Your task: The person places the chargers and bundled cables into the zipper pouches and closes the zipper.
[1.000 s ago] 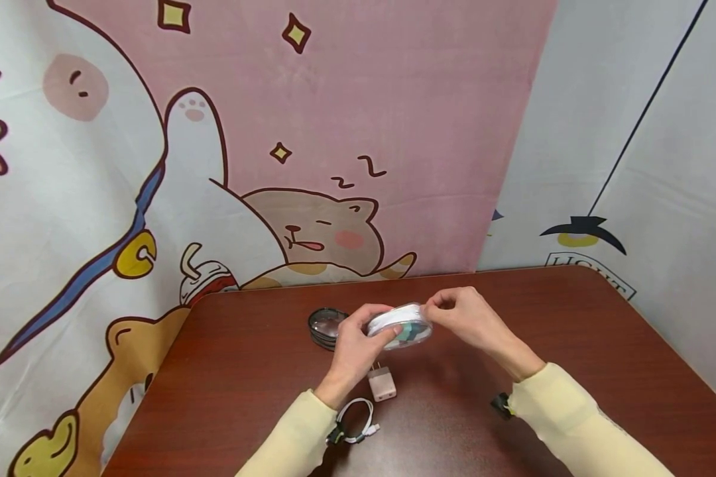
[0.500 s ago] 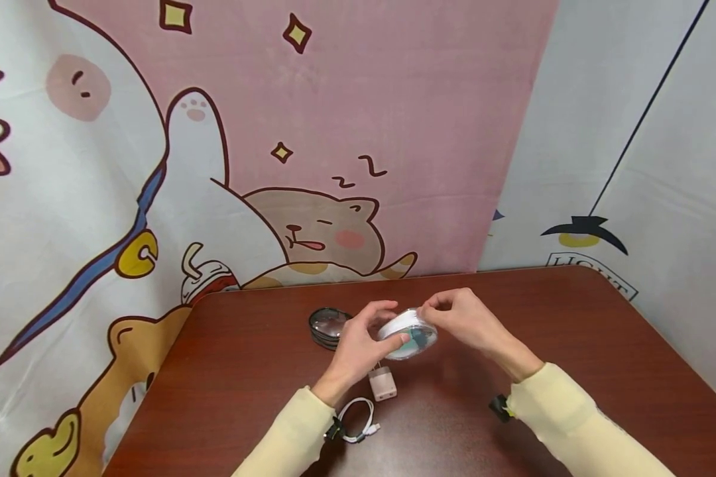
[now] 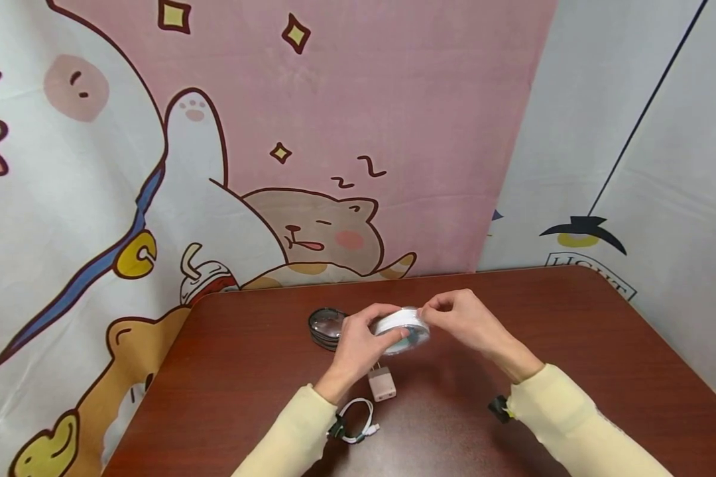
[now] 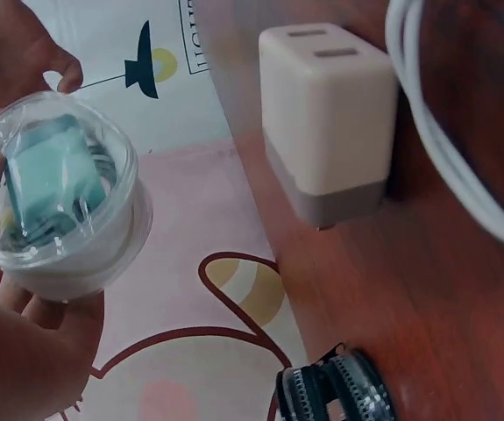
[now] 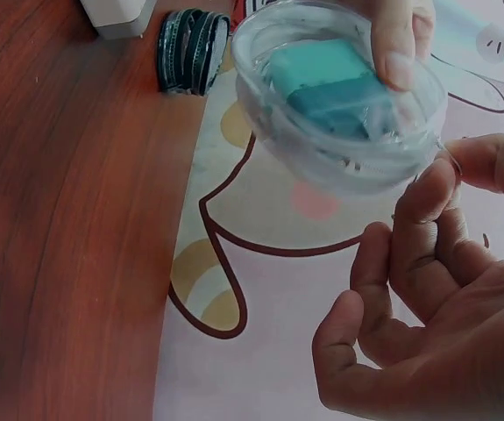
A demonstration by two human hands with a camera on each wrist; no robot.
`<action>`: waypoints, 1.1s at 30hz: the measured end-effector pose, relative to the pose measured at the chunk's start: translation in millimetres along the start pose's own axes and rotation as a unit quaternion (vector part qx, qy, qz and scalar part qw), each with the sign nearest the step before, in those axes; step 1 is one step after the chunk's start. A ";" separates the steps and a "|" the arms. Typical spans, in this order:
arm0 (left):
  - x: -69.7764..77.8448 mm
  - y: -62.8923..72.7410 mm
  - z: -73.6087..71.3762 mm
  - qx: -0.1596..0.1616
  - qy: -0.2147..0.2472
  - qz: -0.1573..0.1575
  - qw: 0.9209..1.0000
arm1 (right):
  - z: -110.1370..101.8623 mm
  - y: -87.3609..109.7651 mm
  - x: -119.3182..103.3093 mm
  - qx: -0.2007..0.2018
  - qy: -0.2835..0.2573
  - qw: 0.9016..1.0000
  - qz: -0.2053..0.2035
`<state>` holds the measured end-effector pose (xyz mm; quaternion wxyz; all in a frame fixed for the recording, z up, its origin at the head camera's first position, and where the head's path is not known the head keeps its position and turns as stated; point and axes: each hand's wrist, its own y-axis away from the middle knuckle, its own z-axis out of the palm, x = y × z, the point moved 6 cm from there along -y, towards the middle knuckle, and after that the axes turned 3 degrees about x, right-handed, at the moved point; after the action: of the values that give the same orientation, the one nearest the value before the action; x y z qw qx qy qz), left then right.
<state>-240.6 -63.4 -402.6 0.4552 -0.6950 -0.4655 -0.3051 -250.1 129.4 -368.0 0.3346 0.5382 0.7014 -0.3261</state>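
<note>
A round clear plastic case (image 3: 401, 322) with a white side is held above the table. Through its transparent face a teal block (image 4: 54, 175) shows, with something dark and coiled around it. My left hand (image 3: 358, 341) grips the case from the left, thumb on the clear face and fingers behind. At the rim's right side my right hand (image 3: 468, 321) pinches a small thin strip (image 5: 449, 153) between thumb and forefinger; whether it is film or tape I cannot tell. The other right fingers are loosely curled.
Below the hands, a two-port charger plug (image 3: 382, 384) lies on the brown table (image 3: 453, 424). A coiled white cable (image 3: 370, 417) is nearer me, partly behind the left sleeve. Behind the left hand sits a coiled black cable (image 3: 321, 329). A printed cloth (image 3: 441, 132) hangs behind the table.
The case tilts and shifts in my left hand, first right and down, then slightly back left. My right hand moves only slightly and stays at its rim.
</note>
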 end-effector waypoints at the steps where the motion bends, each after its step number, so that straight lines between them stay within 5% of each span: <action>1: -1.0 0.4 -0.3 0.004 0.010 -0.003 1.000 | -0.8 0.4 1.9 0.000 -0.002 1.000 0.005; 18: -13.8 3.2 0.4 0.000 0.145 -0.040 0.989 | -1.2 5.0 17.3 -0.014 -0.067 0.997 0.042; 26: -6.3 2.5 7.7 -0.076 0.083 -0.018 0.993 | -0.4 5.1 12.5 -0.005 -0.081 0.996 0.037; 33: 4.7 -1.4 14.0 -0.070 -0.005 0.014 0.997 | 2.9 2.7 10.4 -0.010 -0.069 0.997 0.024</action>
<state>-240.1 -48.6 -403.8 0.4077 -0.7328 -0.4355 -0.3274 -249.1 133.1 -378.4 0.3956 0.5280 0.6664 -0.3473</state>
